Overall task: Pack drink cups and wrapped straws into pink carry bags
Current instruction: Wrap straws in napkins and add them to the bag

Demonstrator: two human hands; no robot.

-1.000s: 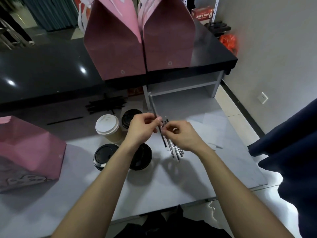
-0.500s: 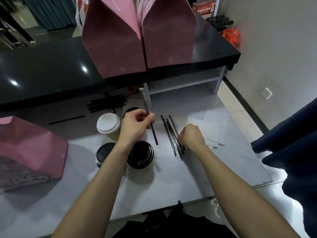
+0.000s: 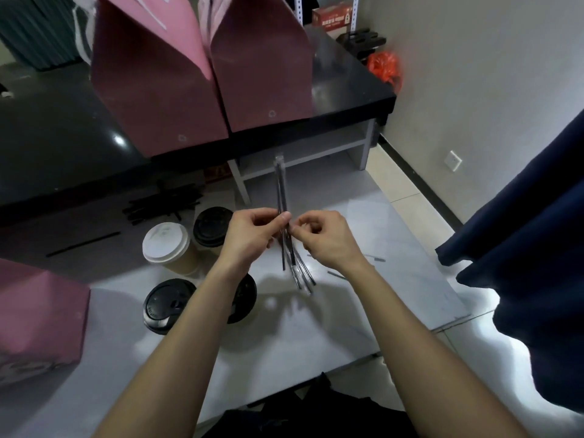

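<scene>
My left hand [image 3: 252, 237] pinches wrapped straws [image 3: 280, 188] that stand upright above the white table [image 3: 316, 327]. My right hand [image 3: 328, 240] meets it, fingers pinched on the same bundle, whose lower ends [image 3: 300, 273] fan out below. Several cups stand to the left: one with a white lid [image 3: 165, 243], and three with black lids [image 3: 211, 226] [image 3: 167, 305], one partly hidden under my left forearm [image 3: 246, 298]. Two pink carry bags [image 3: 151, 77] [image 3: 262, 67] stand on the black counter. A third pink bag [image 3: 38, 314] sits at the left edge.
A pile of black straws [image 3: 161, 203] and one loose straw [image 3: 83, 244] lie under the counter's edge. Scraps of wrapper [image 3: 374, 257] lie on the table to the right. A dark blue cloth [image 3: 521, 263] hangs at the right. An orange bag [image 3: 384, 66] sits beside the counter.
My right hand lifted more straws off the table and brought them to my left hand. The left hand's straw now stands more upright, joined with the others.
</scene>
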